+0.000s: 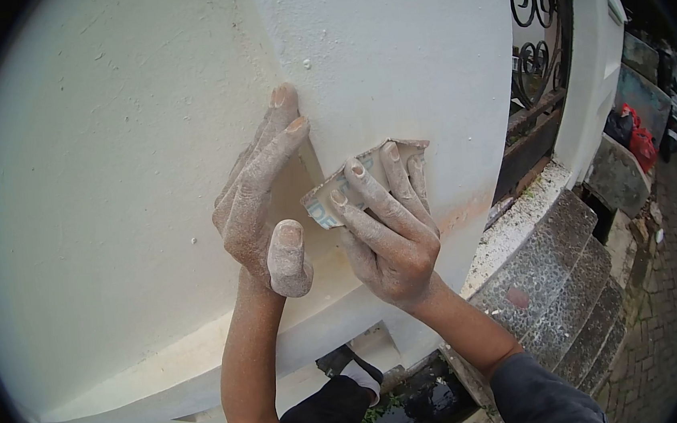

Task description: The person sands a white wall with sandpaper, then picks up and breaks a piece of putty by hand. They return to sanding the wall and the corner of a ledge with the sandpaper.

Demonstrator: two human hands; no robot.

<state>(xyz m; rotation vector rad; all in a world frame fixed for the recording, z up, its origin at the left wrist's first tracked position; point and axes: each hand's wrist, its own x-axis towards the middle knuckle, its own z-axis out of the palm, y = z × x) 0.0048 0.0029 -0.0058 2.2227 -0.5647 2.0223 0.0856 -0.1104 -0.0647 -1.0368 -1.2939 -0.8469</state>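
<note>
My right hand (394, 243) presses a folded piece of sandpaper (322, 213) flat on the white wall (397, 53), fingers spread over its back, where blue printed letters show. Just to its left, my left hand (256, 194) is raised edge-on beside the wall's corner line, with its fingers stretched out and thumb apart. Nothing shows in that hand, and its fingertips look close to or touching the wall. Pale dust coats both hands. Small bumps and specks dot the painted surface. The sandpaper's gritty side is turned away from me.
A ledge (160, 376) runs along the wall's base, with my shoe (335, 361) below, near a dark, wet ditch (419, 402). To the right are speckled steps (539, 291), a black iron gate (536, 73), a red plastic bag (642, 145) and a paved lane (674, 279).
</note>
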